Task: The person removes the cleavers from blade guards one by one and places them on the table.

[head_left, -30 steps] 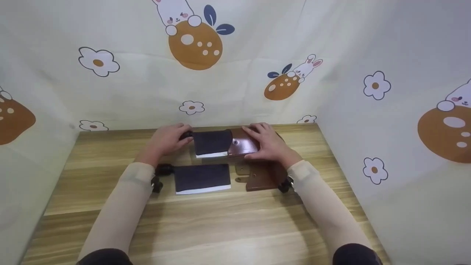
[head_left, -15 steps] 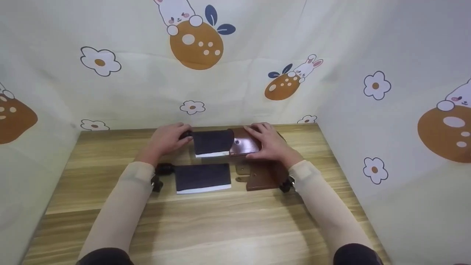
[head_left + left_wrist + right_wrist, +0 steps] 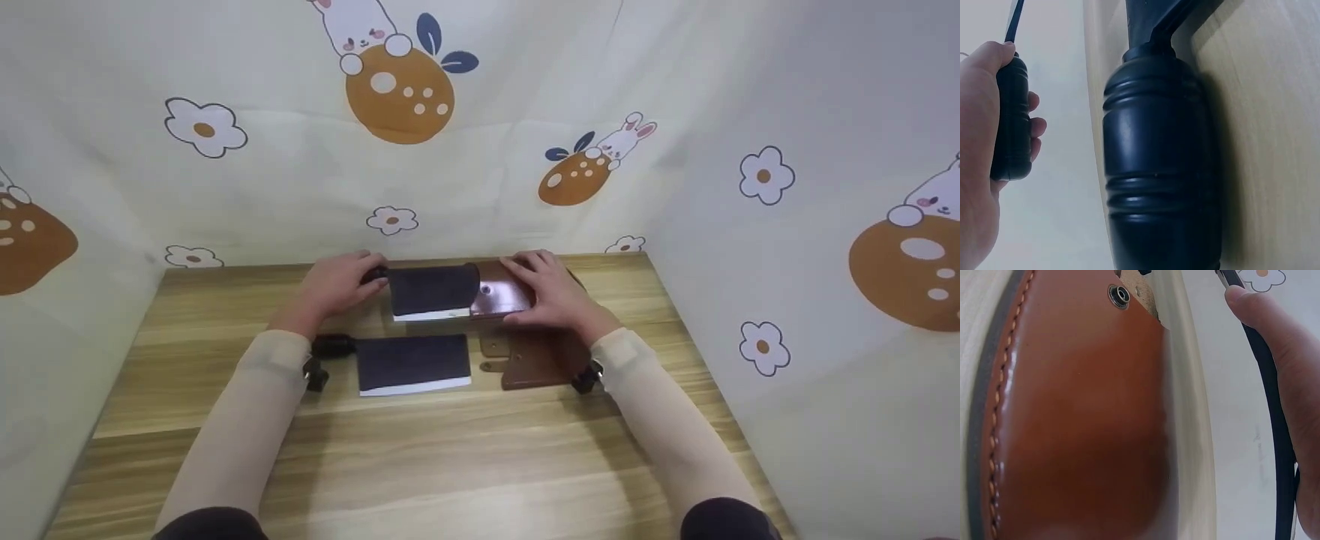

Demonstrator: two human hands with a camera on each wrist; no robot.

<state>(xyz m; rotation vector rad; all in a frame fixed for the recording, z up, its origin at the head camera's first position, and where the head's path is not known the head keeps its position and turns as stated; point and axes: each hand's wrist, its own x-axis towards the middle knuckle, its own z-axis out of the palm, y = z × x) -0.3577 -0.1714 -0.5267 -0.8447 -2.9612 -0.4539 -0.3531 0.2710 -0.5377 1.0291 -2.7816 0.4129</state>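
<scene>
At the back of the table, a cleaver (image 3: 431, 290) with a dark blade and bright edge has its far end inside a glossy brown leather sheath (image 3: 501, 297). My left hand (image 3: 341, 281) grips its black handle (image 3: 1013, 129), thumb near the blade's base in the left wrist view. On the right, my right hand (image 3: 553, 289) holds the sheath between thumb and fingers. A second cleaver (image 3: 412, 361) lies flat in front, unsheathed, its ridged black handle (image 3: 1157, 152) toward the left. Beside its tip lies another brown sheath (image 3: 540, 360), partly under my right wrist.
The wood-grain table (image 3: 465, 457) ends at a pale fabric backdrop (image 3: 285, 180) printed with rabbits, oranges and flowers, which closes in the back and both sides. Black camera mounts sit on both wrists, close over the front cleaver's handle and the front sheath.
The rear cleaver has slid slightly left with my left hand, and more of its blade shows outside the sheath. My right hand and the sheath have shifted slightly right.
</scene>
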